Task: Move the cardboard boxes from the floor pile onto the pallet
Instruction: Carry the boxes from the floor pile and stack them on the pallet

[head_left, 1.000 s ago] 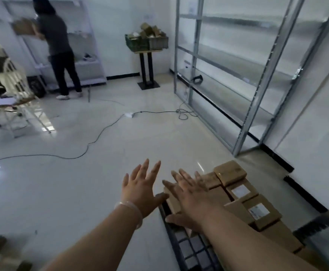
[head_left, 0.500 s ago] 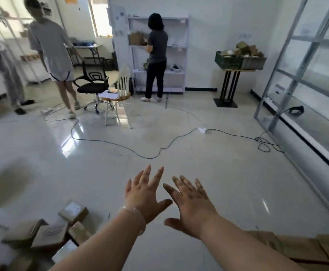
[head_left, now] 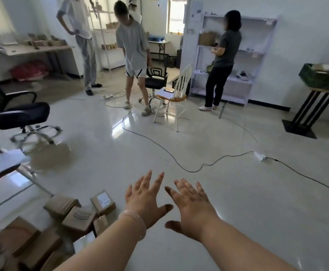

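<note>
A pile of brown cardboard boxes point(head_left: 75, 218) lies on the shiny floor at the lower left; one small box point(head_left: 103, 202) with a white label sits at its right edge. My left hand point(head_left: 146, 200) is stretched out in front of me with fingers spread, empty, just right of the pile and above the floor. My right hand point(head_left: 191, 208) hovers beside it, fingers also spread, holding nothing. The pallet is out of view.
A black cable point(head_left: 159, 147) snakes across the floor to a white power strip point(head_left: 259, 155). A white wooden chair point(head_left: 174, 96) and black office chairs point(head_left: 20, 114) stand ahead. Three people stand near the shelves at the back. A stand point(head_left: 312, 106) carrying a green crate is at right.
The view has swung left, away from the pallet and its stacked boxes, toward the floor pile, which now shows larger at lower left. Both hands stay spread and empty.
</note>
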The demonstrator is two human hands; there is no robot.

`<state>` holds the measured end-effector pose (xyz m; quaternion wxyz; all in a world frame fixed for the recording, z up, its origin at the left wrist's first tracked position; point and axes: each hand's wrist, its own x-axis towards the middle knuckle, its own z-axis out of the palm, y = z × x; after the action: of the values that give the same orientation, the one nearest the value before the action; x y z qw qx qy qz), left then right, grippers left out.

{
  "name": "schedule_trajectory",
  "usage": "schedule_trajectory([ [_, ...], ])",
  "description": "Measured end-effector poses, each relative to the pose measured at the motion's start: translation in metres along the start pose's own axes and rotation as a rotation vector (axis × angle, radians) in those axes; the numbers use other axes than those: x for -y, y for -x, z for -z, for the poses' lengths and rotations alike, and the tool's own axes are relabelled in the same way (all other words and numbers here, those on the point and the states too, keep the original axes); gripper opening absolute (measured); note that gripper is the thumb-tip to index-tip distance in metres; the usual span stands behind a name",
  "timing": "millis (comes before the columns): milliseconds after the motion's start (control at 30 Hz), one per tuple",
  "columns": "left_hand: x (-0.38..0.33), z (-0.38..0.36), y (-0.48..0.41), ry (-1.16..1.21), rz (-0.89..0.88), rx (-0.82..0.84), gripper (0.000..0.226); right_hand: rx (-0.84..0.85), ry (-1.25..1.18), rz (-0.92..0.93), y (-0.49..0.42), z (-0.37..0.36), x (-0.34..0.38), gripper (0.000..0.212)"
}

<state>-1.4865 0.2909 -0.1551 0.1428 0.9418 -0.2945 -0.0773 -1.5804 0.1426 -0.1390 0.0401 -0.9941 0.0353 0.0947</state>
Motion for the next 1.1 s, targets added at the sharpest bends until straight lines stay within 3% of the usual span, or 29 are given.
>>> schedule_trajectory([
  [300, 0.021, 0.031, -0.115, 0.019, 0.226, -0.095, 0.095, 0.001, 0.043, 0.202, -0.148, 0.051, -0.046, 0.093],
  [533, 0.101, 0.043, -0.169, 0.018, 0.338, -0.101, 0.095, 0.021, 0.093, 0.338, -0.252, 0.052, -0.012, 0.094],
  [900, 0.233, 0.078, -0.250, 0.030, 0.387, -0.091, 0.094, 0.037, 0.113, 0.389, -0.402, 0.073, 0.050, 0.096],
  [1100, 0.283, 0.070, -0.265, 0.044, 0.519, -0.049, 0.094, 0.092, 0.143, 0.455, -0.465, 0.063, 0.066, 0.096],
])
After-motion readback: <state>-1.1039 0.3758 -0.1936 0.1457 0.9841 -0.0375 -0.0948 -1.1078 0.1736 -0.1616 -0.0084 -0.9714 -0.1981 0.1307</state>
